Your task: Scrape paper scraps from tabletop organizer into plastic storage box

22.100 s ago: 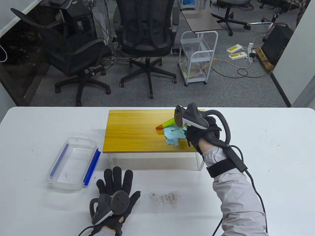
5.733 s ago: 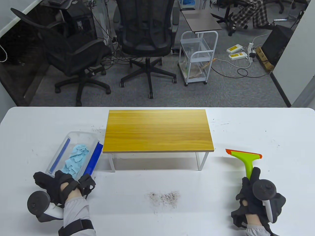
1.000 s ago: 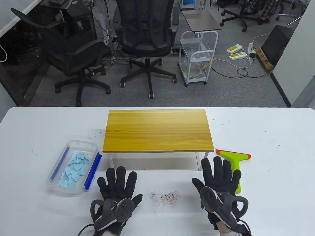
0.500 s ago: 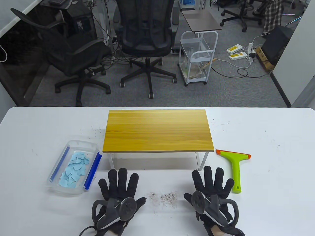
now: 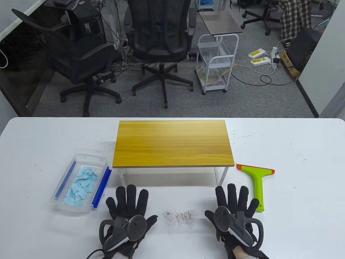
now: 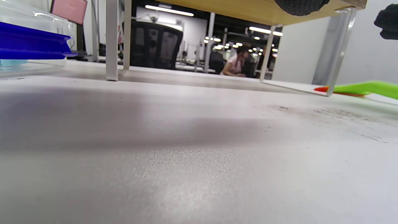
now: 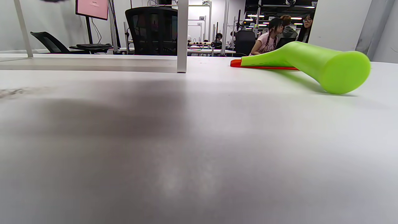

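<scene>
Both hands lie flat on the white worktop (image 5: 296,151), palms down and fingers spread, holding nothing. The left hand (image 5: 129,209) rests just to the right of a clear plastic box (image 5: 62,203) with blue strips along its two long sides. Light blue paper scraps (image 5: 80,186) lie piled inside that box. The right hand (image 5: 234,206) sits with its outer fingers close beside the handle of a green scraper (image 5: 257,186), whose orange-edged blade points away from the person; from the table view I cannot tell whether the little finger touches the handle. In front of both hands, a little beyond the fingertips, stands a small wooden stand (image 5: 172,143) on white legs, its top bare. Between the two hands there is a smudge of dark specks (image 5: 179,215) on the worktop. Each hand carries a tracker strapped to its back.
</scene>
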